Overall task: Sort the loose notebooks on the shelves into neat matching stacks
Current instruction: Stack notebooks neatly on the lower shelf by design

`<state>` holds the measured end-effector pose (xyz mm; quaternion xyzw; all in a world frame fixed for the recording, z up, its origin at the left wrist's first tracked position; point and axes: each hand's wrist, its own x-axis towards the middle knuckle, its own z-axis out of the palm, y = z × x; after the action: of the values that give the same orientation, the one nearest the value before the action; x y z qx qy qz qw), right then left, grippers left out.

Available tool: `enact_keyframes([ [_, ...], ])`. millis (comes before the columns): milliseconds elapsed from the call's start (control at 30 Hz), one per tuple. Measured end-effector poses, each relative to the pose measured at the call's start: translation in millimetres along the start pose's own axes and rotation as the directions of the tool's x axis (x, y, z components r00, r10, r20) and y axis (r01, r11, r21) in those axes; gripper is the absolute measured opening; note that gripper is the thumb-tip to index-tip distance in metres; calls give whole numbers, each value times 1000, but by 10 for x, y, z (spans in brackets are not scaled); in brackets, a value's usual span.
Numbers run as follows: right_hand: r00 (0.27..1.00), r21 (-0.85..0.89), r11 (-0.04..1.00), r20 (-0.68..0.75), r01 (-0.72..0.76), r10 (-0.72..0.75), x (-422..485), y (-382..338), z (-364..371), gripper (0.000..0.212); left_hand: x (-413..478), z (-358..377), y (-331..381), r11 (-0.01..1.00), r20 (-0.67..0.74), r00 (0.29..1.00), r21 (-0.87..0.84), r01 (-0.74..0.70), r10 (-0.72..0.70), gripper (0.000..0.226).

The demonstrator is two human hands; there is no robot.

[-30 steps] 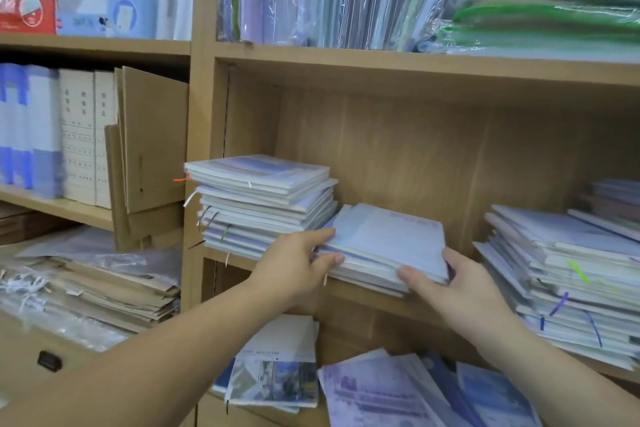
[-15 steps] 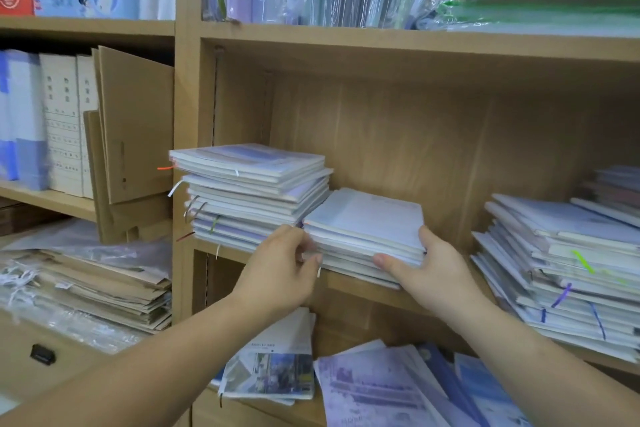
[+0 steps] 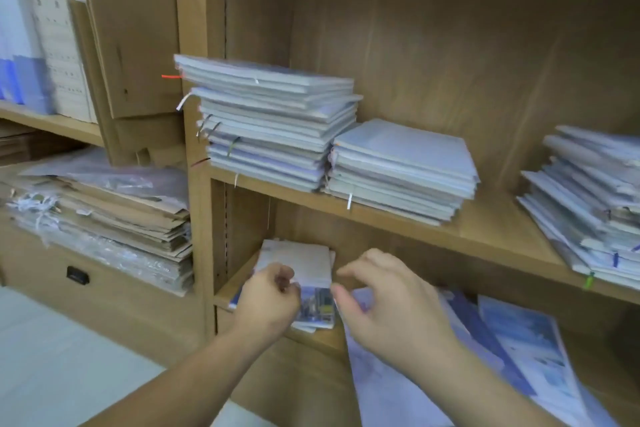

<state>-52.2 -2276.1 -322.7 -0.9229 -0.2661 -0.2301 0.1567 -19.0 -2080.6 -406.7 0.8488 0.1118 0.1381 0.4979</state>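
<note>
With two pale blue notebook stacks point(image 3: 398, 166) squared on the wooden middle shelf point(image 3: 485, 229), your left hand point(image 3: 268, 302) apparently pinches the small white photo-cover booklet pile point(image 3: 301, 274) below, your right hand point(image 3: 388, 305) open beside it, and the splayed blue booklets point(image 3: 519, 350) still unsorted.

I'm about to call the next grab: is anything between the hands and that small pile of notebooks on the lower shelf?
Nothing visible. The left hand is already at the front of the small pile, and the right hand hovers open just beside it, over the loose booklets spread on the lower shelf.
</note>
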Motion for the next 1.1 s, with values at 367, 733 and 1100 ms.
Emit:
enact_keyframes([
  [367,850,235,842,353,-485,391,218,460,1511,25,397,-118,-1107,977,59,975,46,210,-212,59],
  [733,775,-14,873,453,-487,440,235,492,1854,56,640,112,-1155,878,72,924,-294,379,-375,31],
  [1100,761,273,734,434,-621,483,127,487,1648,55,364,-167,-631,858,109,952,-413,306,-287,22],
])
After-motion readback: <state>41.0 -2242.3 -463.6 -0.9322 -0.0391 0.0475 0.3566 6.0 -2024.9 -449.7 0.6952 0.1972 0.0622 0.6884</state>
